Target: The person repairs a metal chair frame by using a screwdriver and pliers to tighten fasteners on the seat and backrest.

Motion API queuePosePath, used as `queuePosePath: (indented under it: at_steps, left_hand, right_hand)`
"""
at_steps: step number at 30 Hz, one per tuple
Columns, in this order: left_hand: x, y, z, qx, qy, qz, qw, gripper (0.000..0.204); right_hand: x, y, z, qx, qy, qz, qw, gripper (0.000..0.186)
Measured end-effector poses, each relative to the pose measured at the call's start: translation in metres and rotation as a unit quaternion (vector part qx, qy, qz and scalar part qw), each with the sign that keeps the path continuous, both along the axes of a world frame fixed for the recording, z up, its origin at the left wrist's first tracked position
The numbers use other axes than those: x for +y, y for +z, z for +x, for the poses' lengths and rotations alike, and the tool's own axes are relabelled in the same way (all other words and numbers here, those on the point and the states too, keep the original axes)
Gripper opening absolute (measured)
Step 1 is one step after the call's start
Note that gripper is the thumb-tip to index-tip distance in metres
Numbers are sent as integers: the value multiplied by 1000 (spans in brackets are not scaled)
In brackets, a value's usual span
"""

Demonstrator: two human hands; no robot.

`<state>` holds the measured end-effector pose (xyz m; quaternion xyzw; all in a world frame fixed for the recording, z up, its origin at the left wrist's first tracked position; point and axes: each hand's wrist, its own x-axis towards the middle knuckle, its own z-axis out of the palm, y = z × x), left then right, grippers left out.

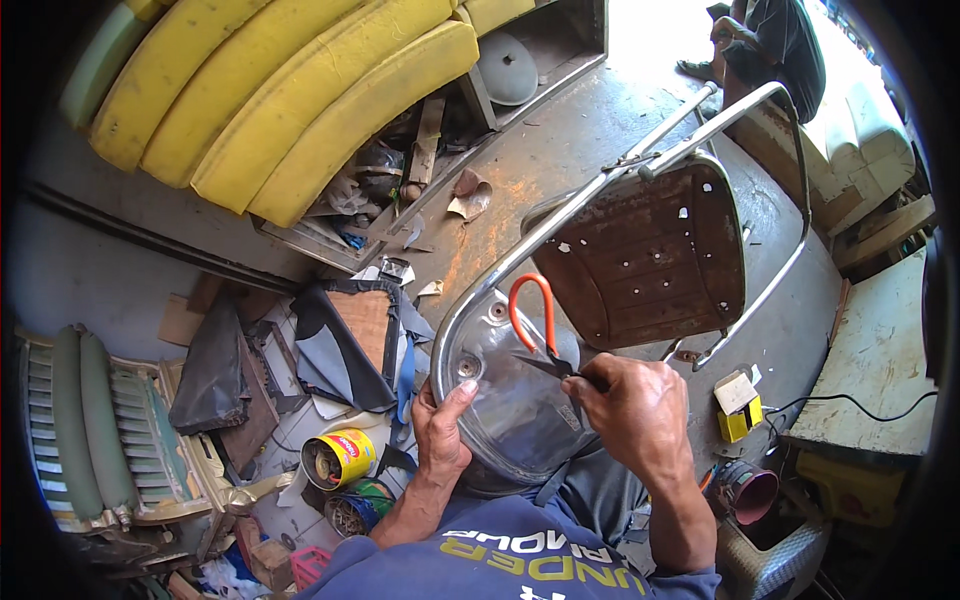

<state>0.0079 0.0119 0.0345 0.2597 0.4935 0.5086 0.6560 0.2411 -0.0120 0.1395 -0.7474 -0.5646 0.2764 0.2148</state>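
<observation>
A folding chair with a bent chrome tube frame [592,190] leans against my lap, its end toward me. Its bare, shiny backrest panel [505,400] has round holes near the rim. My left hand [442,430] grips the left edge of that panel, thumb on top and fingers wrapped underneath. Over the panel's right side, my right hand [632,405] is closed around the dark blade end of a pair of scissors [548,335]. The orange handles point up and away from me. The chair's rusty brown seat underside [655,255] faces up beyond my hands.
Yellow foam pads [340,110] are stacked at the far left. Dark padded pieces [345,345], a yellow can [340,458] and scraps crowd the floor at left. A small yellow box [738,420] lies to the right, near a cable. Another person [775,50] sits at the far right.
</observation>
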Motion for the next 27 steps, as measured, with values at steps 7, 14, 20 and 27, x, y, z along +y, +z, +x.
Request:
queuePosePath:
  at_steps: [7, 14, 20, 27]
  left_hand:
    - [1, 4, 0, -8, -17, -25, 1000, 26]
    - [1, 4, 1, -30, -21, -17, 999, 26]
    - [2, 1, -6, -34, -19, -2, 999, 26]
    - [9, -13, -4, 66, 33, -16, 997, 36]
  right_hand:
    - [4, 7, -15, -3, 46, -4, 999, 28]
    - [-3, 4, -17, -15, 4, -4, 1000, 28]
    - [-24, -3, -1, 23, -95, 64, 993, 22]
    - [-173, -104, 100, -32, -445, -18, 895, 30]
